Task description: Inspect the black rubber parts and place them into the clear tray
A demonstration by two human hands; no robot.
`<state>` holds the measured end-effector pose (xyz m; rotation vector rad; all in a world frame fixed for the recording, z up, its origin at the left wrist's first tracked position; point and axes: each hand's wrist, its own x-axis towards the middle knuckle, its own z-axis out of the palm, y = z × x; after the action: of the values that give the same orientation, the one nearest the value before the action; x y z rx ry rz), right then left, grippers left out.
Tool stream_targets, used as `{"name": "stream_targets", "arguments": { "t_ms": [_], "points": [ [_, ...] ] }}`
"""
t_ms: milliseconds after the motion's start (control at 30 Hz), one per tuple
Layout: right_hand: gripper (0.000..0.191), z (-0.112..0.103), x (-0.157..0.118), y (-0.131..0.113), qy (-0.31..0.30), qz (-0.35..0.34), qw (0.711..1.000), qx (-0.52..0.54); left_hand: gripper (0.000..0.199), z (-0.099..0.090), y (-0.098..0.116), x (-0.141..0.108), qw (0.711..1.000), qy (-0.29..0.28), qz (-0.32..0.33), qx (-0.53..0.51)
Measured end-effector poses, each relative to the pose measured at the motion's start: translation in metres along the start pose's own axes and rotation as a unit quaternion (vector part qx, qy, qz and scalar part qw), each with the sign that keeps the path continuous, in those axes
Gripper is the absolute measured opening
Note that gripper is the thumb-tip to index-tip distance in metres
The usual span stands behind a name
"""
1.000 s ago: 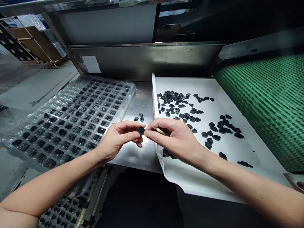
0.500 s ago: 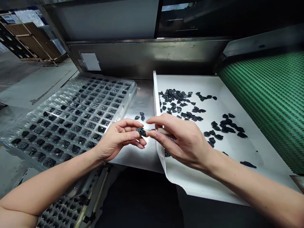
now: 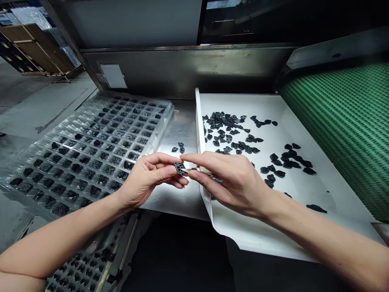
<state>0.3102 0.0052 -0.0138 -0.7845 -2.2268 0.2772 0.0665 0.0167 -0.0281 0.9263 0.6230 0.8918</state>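
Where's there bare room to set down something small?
On the steel strip between clear tray and white sheet: beyond three loose parts, and nearer than the left hand. Also the sheet's back right, beside the green mesh. Crowded: the sheet's back left, piled with black parts, and the tray's pockets.

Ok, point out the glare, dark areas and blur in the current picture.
Head view: glare on the steel panel and metal table; glints along the clear tray; darkness at upper right; green mesh belt looks soft; held black part fairly clear.
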Motion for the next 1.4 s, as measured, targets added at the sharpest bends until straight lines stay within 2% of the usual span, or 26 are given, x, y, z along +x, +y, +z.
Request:
{"name": "stream_targets", "arguments": {
  "t_ms": [633,800,1000,1400],
  "points": [
    [0.03,0.0002,-0.0009,-0.0018,0.001,-0.003,1.0,-0.003,0.013,-0.0021,-0.0005,-0.0004,1.0,-0.002,0.004,0.01],
    [0.022,-0.0008,0.0004,-0.0005,0.001,0.009,1.0,-0.023,0.011,-0.0011,0.0003,-0.0014,1.0,-0.013,-0.004,0.022],
    [0.026,0.0002,0.002,-0.0036,0.025,0.016,1.0,0.011,0.015,-0.0014,0.0012,-0.0001,1.0,0.001,-0.005,0.009],
    [0.029,0.0016,0.0008,-0.003,-0.008,0.012,1.0,0.009,0.017,-0.0026,0.0016,-0.0003,0.999,0.022,-0.021,0.011]
  ]
}}
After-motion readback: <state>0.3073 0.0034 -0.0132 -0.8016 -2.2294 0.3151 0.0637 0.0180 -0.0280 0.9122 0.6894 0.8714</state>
